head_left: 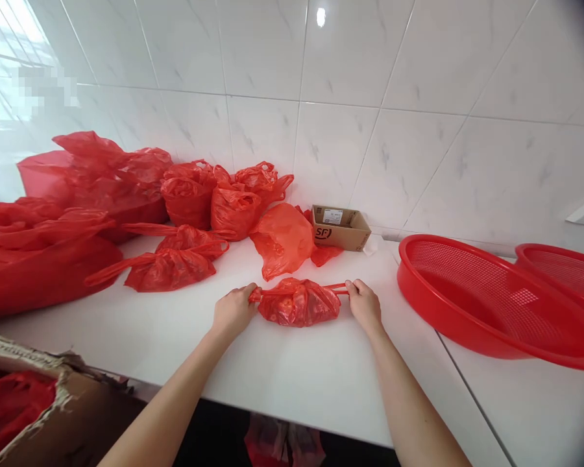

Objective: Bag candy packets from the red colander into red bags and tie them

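Torn carton (53, 395) at 8 o'clock beside counter (282, 383) edge. Left hand (233, 311) and right hand (365, 305) pinch handles (328, 287) of bag (296, 305), mid-counter; bare strip at 6 to near edge; basket (491, 305) at 3, bags (175, 259) at 10.

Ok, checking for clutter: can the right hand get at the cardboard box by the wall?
Probably yes: bare counter lies between the right hand and the cardboard box, though it grips a handle of the red bag.
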`<state>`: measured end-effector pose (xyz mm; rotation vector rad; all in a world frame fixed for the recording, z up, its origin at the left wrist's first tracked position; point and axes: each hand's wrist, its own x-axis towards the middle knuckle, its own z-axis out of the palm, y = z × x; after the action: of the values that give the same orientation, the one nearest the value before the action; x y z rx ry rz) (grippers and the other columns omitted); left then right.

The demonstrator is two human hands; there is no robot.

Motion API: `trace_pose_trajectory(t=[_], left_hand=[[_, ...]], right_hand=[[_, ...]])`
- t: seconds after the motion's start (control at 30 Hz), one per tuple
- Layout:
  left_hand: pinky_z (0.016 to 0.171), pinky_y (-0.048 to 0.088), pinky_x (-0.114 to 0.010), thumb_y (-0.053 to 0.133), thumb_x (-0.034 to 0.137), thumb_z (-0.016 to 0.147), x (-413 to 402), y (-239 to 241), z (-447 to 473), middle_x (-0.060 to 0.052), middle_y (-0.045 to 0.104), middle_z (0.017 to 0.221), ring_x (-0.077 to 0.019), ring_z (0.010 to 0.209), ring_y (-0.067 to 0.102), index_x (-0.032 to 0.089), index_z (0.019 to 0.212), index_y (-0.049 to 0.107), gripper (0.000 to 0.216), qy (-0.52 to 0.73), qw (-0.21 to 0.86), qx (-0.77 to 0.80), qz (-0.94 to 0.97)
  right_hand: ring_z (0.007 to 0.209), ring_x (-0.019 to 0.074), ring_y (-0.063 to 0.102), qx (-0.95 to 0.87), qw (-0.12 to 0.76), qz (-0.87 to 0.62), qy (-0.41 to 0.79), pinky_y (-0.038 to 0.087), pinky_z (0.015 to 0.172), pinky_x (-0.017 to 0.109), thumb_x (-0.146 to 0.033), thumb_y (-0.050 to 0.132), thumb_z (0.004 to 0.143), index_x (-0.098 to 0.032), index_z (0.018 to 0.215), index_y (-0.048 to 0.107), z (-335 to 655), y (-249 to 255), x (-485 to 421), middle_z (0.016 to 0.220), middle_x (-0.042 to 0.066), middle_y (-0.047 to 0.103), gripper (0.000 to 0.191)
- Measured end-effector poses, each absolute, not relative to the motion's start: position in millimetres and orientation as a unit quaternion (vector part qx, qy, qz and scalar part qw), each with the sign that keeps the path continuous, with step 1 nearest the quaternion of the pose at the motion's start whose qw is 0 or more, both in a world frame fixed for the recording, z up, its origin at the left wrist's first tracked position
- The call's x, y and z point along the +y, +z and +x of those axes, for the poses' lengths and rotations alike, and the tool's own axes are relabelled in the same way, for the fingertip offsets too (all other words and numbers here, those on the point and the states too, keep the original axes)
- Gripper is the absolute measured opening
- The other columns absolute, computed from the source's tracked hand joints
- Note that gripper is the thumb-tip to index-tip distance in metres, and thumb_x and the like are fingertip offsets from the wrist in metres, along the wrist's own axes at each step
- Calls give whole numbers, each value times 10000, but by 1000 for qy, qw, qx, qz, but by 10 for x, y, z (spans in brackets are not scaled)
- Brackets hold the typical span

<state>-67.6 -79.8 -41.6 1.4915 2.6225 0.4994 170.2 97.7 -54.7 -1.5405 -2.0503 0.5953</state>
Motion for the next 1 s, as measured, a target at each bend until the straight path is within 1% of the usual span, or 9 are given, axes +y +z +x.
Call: trace_pose_trajectory(t=[0.13, 0.23, 0.3, 0.4, 0.47, 0.57, 0.73, 0.87, 1.0], left_hand=[[618, 418, -283, 418, 246, 864, -909, -456, -701, -27, 712, 910, -225, 796, 643, 287, 936, 630, 227, 201, 58, 862, 462], [557, 416, -266, 387, 370, 908, -989, -450, -778, -15, 681, 758, -199, 669, 625, 252, 808, 610, 272, 240, 59, 865, 436], [559, 433, -273, 386, 455, 913, -1032, -360, -800, -25, 673, 803, -195, 658, 614, 232, 867, 595, 309, 270, 37, 869, 412], [775, 460, -344, 431, 409, 916, -1007, -107, -649, -81, 643, 1068, -239, 909, 606, 213, 1093, 562, 295, 321, -78, 843, 425], [930, 396, -414, 420, 318, 934, -893, 61, -414, -106, 605, 1187, -276, 1097, 535, 212, 1147, 572, 282, 312, -140, 791, 508], [957, 389, -411, 440, 259, 924, -592, 180, -37, -93, 601, 1246, -269, 1139, 525, 233, 1133, 613, 273, 188, -47, 734, 651], [781, 470, -399, 671, 329, 740, -194, 184, 33, -141, 695, 983, -338, 975, 611, 166, 1008, 695, 314, 59, 82, 743, 662], [676, 441, -299, 693, 386, 678, -383, 486, -267, -54, 679, 900, -243, 825, 603, 211, 893, 697, 277, 2, 180, 720, 670], [568, 369, -238, 640, 444, 726, -826, 962, -605, 17, 563, 742, -147, 654, 500, 196, 770, 605, 255, -29, 255, 691, 676]], right_hand=[[599, 152, 408, -742, 244, -586, 215, 236, 550, 261, -459, 382, 924, -222, 672, 438, 1748, -547, 979, 674, -1, 564, 351], [605, 147, 403, -744, 248, -580, 220, 233, 556, 262, -464, 396, 924, -223, 683, 460, 1754, -555, 950, 676, -5, 563, 347], [609, 145, 409, -743, 259, -573, 228, 241, 563, 257, -476, 386, 929, -224, 690, 458, 1754, -561, 935, 667, -13, 556, 355], [616, 144, 427, -738, 281, -565, 241, 257, 569, 252, -505, 348, 937, -225, 697, 446, 1755, -569, 929, 668, -16, 557, 382], [625, 147, 453, -735, 293, -556, 253, 272, 571, 252, -525, 317, 940, -225, 701, 446, 1764, -574, 929, 684, -10, 576, 405], [648, 159, 497, -740, 305, -534, 272, 303, 583, 256, -547, 294, 935, -225, 708, 466, 1798, -586, 929, 712, 6, 606, 430], [620, 179, 532, -739, 320, -513, 297, 345, 587, 266, -577, 323, 904, -232, 854, 518, 1860, -630, 973, 658, 0, 594, 399], [616, 191, 550, -729, 320, -520, 312, 346, 573, 276, -578, 400, 858, -227, 920, 535, 1859, -665, 1034, 648, 2, 604, 381], [613, 187, 552, -732, 290, -531, 312, 340, 566, 277, -543, 441, 832, -246, 889, 553, 1831, -672, 1050, 639, -16, 613, 322]])
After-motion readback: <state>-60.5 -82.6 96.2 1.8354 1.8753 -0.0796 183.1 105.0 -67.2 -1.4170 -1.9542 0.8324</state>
